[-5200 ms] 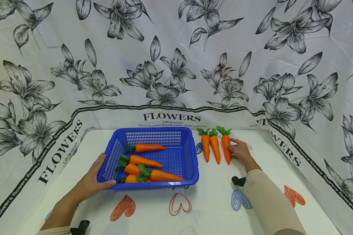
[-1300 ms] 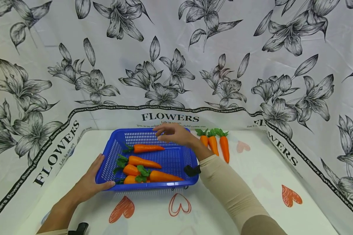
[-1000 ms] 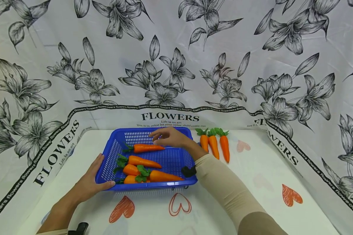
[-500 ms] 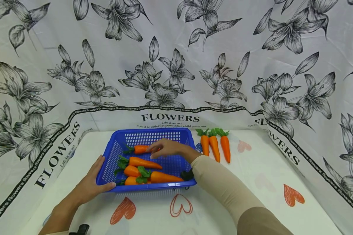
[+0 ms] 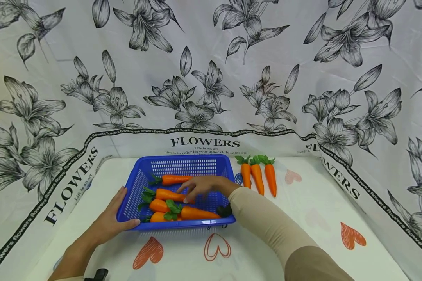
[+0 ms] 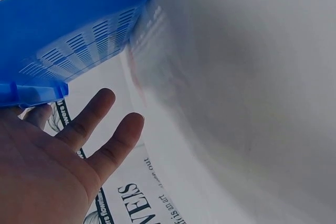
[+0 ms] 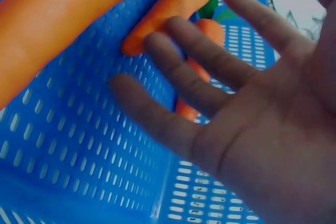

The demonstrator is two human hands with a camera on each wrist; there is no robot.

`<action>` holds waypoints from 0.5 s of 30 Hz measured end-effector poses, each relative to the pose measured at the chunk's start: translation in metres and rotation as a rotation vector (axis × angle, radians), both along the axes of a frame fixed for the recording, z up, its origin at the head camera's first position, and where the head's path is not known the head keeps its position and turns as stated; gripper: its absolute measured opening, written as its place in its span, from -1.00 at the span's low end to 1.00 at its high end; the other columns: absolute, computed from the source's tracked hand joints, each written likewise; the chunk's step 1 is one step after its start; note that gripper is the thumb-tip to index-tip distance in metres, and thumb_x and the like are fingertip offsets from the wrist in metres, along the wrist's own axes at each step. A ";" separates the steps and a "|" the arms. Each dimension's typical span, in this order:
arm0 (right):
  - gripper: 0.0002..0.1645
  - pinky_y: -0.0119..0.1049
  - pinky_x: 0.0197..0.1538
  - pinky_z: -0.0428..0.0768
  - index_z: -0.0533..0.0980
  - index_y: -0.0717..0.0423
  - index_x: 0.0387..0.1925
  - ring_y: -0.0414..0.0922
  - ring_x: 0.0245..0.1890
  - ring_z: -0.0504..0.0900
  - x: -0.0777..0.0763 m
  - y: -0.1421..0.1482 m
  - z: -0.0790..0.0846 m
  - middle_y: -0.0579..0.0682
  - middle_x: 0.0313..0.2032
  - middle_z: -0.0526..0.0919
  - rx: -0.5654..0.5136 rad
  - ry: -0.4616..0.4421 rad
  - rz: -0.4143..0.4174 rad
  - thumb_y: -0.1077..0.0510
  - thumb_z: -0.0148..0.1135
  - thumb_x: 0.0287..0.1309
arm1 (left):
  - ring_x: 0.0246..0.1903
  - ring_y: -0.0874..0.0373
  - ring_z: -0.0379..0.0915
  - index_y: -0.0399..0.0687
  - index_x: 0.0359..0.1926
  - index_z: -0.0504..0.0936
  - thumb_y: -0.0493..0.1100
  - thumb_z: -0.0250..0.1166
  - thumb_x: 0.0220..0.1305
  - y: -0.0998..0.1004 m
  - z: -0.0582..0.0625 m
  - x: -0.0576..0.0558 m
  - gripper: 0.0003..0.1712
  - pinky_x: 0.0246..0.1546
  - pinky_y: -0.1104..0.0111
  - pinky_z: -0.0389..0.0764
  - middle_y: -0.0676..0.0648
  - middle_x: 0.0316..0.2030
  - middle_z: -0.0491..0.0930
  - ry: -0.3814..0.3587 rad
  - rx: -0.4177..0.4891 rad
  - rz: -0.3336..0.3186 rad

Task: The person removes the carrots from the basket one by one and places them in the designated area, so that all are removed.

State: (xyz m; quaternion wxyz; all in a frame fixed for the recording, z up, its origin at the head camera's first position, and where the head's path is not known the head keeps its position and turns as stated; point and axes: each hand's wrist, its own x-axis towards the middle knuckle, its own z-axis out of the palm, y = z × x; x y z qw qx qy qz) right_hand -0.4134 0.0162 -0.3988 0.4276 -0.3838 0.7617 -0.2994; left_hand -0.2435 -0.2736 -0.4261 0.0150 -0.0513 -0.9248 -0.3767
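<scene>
Inside basket [image 5: 184, 167], right hand [image 5: 203, 185] palm-down, fingers [image 7: 186, 77] spread.

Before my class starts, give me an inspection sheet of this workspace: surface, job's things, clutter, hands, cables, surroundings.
Surface: white heart-print tabletop.
Job's things: blue perforated basket holding at least five carrots; three loose carrots lie to its right.
Clutter: nothing seen.
Left hand: thumb on the basket's near-left corner.
Right hand: inside the basket, over the carrots; contact unclear.
Cables: nothing seen.
Surroundings: white lily-print backdrop with FLOWERS lettering.
</scene>
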 end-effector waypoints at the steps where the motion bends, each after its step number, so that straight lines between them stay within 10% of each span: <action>1: -0.39 -0.07 -0.27 0.51 0.35 -0.24 0.09 -0.18 -0.19 0.47 0.001 0.000 0.000 -0.13 -0.09 0.45 0.027 -0.006 0.005 -0.10 0.24 -0.09 | 0.22 -0.24 -0.35 0.18 0.33 -0.32 0.10 0.32 -0.11 0.000 0.000 0.000 0.17 -0.07 -0.29 -0.06 0.01 0.31 -0.44 0.000 -0.001 0.001; 15: -0.46 -0.03 -0.34 0.53 0.42 -0.50 -0.06 -0.07 -0.13 0.42 0.007 0.002 -0.004 -0.10 0.06 0.28 0.231 -0.150 -0.027 0.03 0.31 -0.13 | 0.21 -0.26 -0.34 0.20 0.32 -0.33 0.11 0.32 -0.11 0.001 0.001 0.000 0.16 -0.08 -0.30 -0.06 0.01 0.31 -0.45 -0.013 -0.005 0.009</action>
